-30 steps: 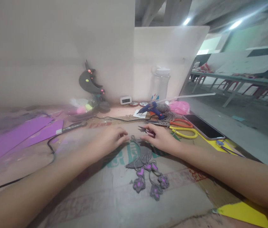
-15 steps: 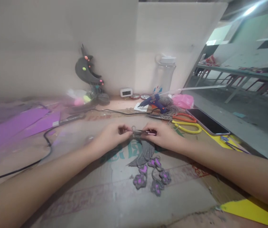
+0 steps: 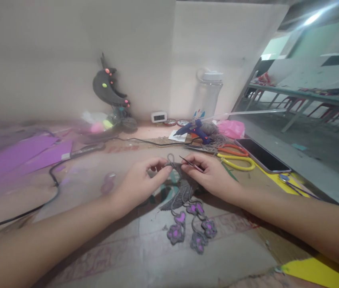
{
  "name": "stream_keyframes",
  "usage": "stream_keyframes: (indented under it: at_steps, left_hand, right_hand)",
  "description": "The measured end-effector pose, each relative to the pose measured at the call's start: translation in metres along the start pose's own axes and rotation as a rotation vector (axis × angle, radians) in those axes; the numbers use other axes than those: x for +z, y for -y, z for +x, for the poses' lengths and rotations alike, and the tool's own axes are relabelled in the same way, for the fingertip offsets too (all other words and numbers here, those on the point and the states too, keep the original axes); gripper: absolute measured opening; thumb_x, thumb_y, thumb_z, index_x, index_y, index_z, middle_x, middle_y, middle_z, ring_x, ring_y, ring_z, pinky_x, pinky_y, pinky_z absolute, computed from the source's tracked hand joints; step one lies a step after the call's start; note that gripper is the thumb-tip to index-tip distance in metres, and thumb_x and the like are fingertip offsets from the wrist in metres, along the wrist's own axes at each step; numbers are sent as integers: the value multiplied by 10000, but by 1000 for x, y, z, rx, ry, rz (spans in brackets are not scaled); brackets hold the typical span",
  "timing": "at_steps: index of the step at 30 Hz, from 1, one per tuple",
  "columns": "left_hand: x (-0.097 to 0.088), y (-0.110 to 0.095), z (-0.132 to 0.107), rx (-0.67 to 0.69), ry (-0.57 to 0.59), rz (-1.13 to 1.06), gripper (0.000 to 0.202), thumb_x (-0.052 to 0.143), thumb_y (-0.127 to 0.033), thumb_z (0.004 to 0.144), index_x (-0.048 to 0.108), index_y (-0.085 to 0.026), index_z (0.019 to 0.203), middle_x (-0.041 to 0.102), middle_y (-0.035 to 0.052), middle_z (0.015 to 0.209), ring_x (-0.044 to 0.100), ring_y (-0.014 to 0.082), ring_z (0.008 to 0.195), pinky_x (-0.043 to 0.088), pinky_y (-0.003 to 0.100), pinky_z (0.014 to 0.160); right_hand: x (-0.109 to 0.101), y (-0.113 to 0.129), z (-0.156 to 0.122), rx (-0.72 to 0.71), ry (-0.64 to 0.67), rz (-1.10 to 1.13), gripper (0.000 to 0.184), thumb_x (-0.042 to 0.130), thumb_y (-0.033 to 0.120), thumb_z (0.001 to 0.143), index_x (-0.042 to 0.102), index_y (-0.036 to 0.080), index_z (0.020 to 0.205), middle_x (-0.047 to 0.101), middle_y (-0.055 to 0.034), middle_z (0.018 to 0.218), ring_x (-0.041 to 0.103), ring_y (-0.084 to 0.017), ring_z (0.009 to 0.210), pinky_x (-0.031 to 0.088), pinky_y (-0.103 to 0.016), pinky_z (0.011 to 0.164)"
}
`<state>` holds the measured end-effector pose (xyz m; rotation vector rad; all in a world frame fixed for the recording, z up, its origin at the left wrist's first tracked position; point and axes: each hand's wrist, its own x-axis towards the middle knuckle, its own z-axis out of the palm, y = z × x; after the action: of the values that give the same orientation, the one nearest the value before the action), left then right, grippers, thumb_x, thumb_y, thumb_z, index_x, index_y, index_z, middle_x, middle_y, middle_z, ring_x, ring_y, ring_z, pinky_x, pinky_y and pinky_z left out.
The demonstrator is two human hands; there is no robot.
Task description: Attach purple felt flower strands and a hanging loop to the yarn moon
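My left hand (image 3: 149, 178) is closed, its thumb and forefinger pinching the base of a small grey yarn loop (image 3: 171, 158). The loop tops a grey yarn-covered crescent (image 3: 184, 190). Across the fingers of my right hand (image 3: 208, 172) lies a slender dark pointed tool (image 3: 191, 163), its exact kind unclear. The same hand's fingertips also touch the crescent's upper end. Cords run from the crescent to grey pendants with purple patches: a heart (image 3: 180, 218), a paw-like piece (image 3: 175, 234) and several others on the board.
Beyond my hands are a blue glue gun (image 3: 195, 130), yellow-handled scissors (image 3: 238, 162), orange-handled scissors (image 3: 233, 150) and a phone (image 3: 262, 155). A clear bottle (image 3: 208, 96) stands behind. Purple sheets (image 3: 16, 160) and a black cable (image 3: 55, 176) lie left; a crescent ornament (image 3: 107, 88) stands at the back.
The tool's tip has swung away from the loop and now points up and left. My left hand has shifted slightly, still pinching near the loop.
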<state>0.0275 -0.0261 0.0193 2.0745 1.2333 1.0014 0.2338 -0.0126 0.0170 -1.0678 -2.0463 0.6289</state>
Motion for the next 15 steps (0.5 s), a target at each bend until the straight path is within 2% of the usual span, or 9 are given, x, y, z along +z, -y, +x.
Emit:
stream_keyframes:
  at_steps: [3,5,8,11,15]
  left_hand:
    - [0,1,0,12,10,11,200,513,-346,879,614,-201,786,614,-14,738,559,149,710,427,249,672]
    - [1,1,0,11,25,11,202,503,-334,884,604,-195,778,591,-18,724,547,143,705,419,243,672]
    - [1,1,0,-2,33,9,189,496,-308,882,598,-185,780,581,-24,722,534,133,700,411,230,667]
    - [1,1,0,7,28,0,181,500,-302,884,605,-183,796,589,-31,728,531,124,697,406,219,666]
    - [2,3,-1,14,38,-6,199,495,-316,896,607,-187,793,588,-37,719,535,119,690,405,209,651]
  right_hand:
    - [2,-2,0,-3,9,4,146,545,295,869,626,179,831,599,15,677,526,-116,602,397,-218,543]
    - [3,-3,-1,-28,-1,15,154,558,293,870,634,183,945,593,23,661,522,-113,579,398,-214,524]
    - [2,-6,-4,-185,-38,-11,261,569,224,866,612,205,1122,647,1,775,574,-121,647,446,-218,574]
    - [-1,-9,-7,-385,-12,-92,332,542,97,843,624,212,1143,668,-28,913,607,-128,759,479,-231,683]
    - [-3,-9,-8,-461,25,-153,403,513,32,824,629,207,1169,656,-32,894,606,-131,778,477,-225,690]
